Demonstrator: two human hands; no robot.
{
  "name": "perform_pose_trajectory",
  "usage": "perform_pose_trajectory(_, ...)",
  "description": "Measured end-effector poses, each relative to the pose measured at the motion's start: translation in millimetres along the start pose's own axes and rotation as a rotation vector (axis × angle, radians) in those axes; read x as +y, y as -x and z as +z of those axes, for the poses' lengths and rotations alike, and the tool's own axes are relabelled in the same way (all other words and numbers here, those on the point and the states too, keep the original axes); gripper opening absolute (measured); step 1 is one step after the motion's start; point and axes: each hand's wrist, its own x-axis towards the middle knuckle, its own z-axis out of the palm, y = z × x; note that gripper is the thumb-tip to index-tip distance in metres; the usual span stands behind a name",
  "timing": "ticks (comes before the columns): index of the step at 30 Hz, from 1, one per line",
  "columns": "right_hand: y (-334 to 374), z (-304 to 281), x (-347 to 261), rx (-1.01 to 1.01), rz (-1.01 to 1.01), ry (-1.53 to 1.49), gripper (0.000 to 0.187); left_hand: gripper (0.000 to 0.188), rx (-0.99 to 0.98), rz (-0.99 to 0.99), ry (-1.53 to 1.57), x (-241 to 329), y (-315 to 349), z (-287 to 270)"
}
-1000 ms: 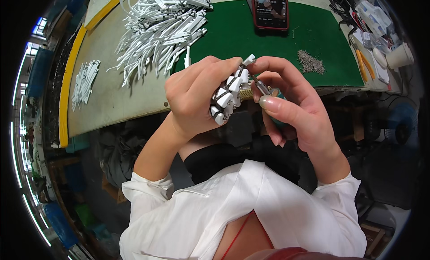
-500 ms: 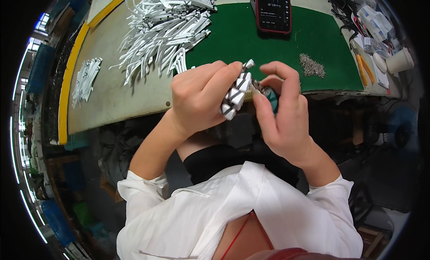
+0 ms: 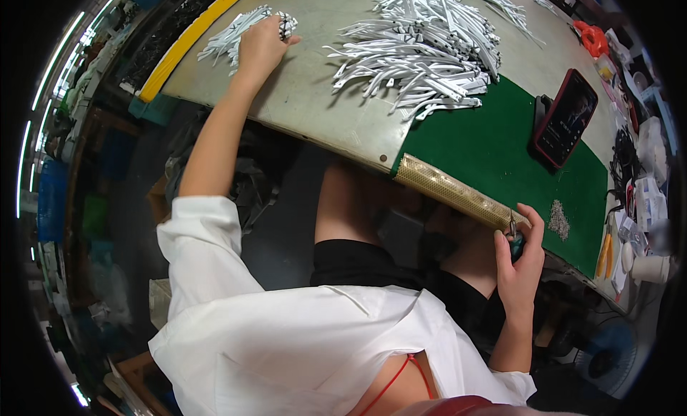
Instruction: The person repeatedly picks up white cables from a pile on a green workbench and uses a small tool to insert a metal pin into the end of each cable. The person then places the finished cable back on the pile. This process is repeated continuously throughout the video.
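At the far left of the table my left hand [image 3: 261,49] is closed round a bundle of white eyeglass temples [image 3: 288,25], their dark-marked ends sticking out past the fingers. It is over a small pile of similar temples [image 3: 230,38]. By the near table edge, my right hand [image 3: 525,255] has its fingers curled round a small tool with a dark green handle [image 3: 516,245] and a metal tip. A gold, mesh-patterned strip [image 3: 454,188] runs along the edge next to that hand.
A large heap of white temples [image 3: 429,51] lies mid-table, partly over a green mat [image 3: 494,140]. A phone [image 3: 565,119] stands on the mat, near a pile of tiny metal bits [image 3: 559,220]. Orange-handled pliers [image 3: 607,250] and a white cup [image 3: 650,268] are at the right.
My left hand has moved with its bundle from in front of me to the small pile at far left. My right hand, still with the tool, has lowered to the table edge. The view has turned.
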Motion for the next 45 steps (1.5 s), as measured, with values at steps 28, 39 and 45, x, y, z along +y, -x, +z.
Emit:
perform_pose_trajectory(28, -12.3, -18.9, -1.3, 0.034, 0.225, -0.208, 0.050, 0.066, 0.319, 0.067, -0.337, -134.0, -82.8, 90.6)
perform_pose_trajectory(39, -6.7, -22.4, -2.2, -0.017, 0.168, -0.321, 0.048, 0.017, 0.244, 0.854, 0.073, 253.1, 30.3, -32.6)
perform_pose_trajectory(45, 11.0, -37.2, 15.6, 0.023, 0.215, -0.353, 0.046, 0.043, 0.212, 0.766, 0.226, 240.5, 7.4, -24.2)
